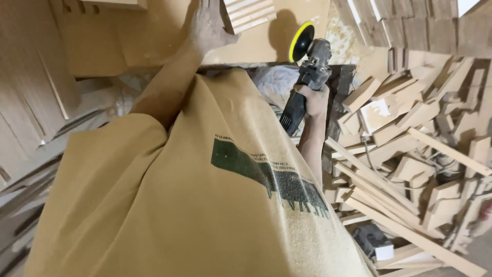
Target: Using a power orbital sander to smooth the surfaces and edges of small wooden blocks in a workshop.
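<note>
My left hand (207, 28) reaches up to the workbench and rests against a grooved wooden block (248, 14), fingers on its left side. My right hand (313, 100) grips the dark body of an angle grinder (306, 77), whose round disc with a yellow rim (301, 41) is lifted off the wood and tilted on edge, close to the block's lower right. My dust-covered tan shirt fills the lower middle of the view and hides most of the bench edge.
A flat wooden board (154, 36) forms the work surface at the top. A heap of wood offcuts and long strips (410, 154) lies on the floor at the right. Boards lean at the left (31, 92). Stacked wood pieces (410, 20) stand at the top right.
</note>
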